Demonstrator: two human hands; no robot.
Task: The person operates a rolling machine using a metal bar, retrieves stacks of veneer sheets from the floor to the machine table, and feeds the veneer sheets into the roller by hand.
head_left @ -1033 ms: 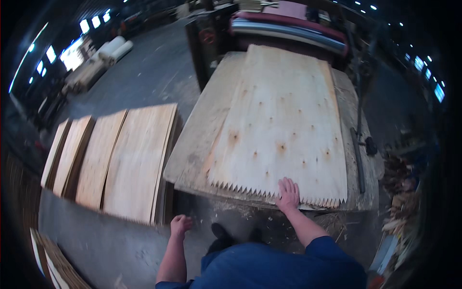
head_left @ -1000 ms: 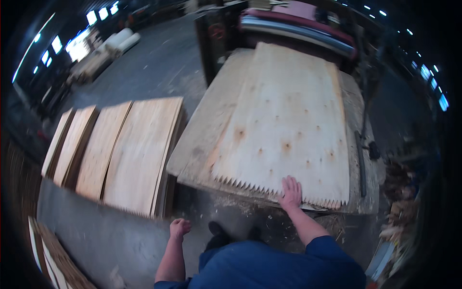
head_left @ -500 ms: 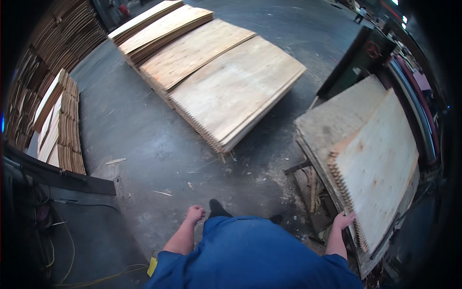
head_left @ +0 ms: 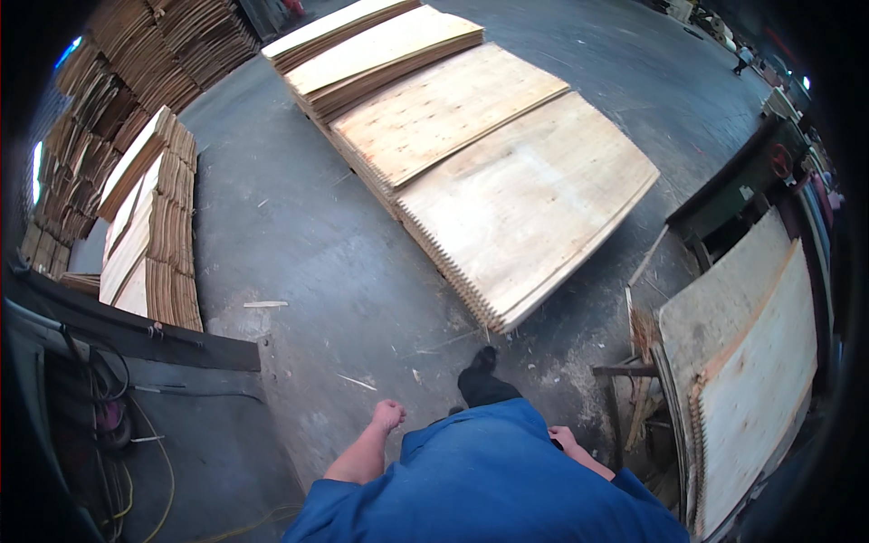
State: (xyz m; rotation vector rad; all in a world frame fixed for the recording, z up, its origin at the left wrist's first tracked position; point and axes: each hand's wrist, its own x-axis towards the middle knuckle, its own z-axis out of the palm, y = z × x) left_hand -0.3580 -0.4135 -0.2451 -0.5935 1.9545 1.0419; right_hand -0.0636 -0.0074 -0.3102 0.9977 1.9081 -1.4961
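My left hand [head_left: 389, 414] hangs beside my blue top, its fingers curled into a loose fist with nothing visible in it. My right hand [head_left: 563, 438] is at my right side, partly covered by the blue cloth; its fingers look curled, and a small dark thing I cannot make out shows against them. To its right, apart from it, a stack of thin wood veneer sheets [head_left: 760, 389] lies tilted on a worn board [head_left: 715, 303]. Ahead is a long, low stack of pale veneer sheets [head_left: 534, 199], layered in overlapping steps.
More veneer stacks [head_left: 163, 226] stand at the left, before tall piles [head_left: 136, 72] along the wall. A dark machine frame [head_left: 208, 351] with cables is at the near left. A green machine part [head_left: 738, 185] stands at the right. Wood scraps [head_left: 265, 304] litter the floor.
My right hand has left the edge of the veneer stack on the right and come in to my side. My view has shifted left, and one foot has stepped forward toward the long stack.
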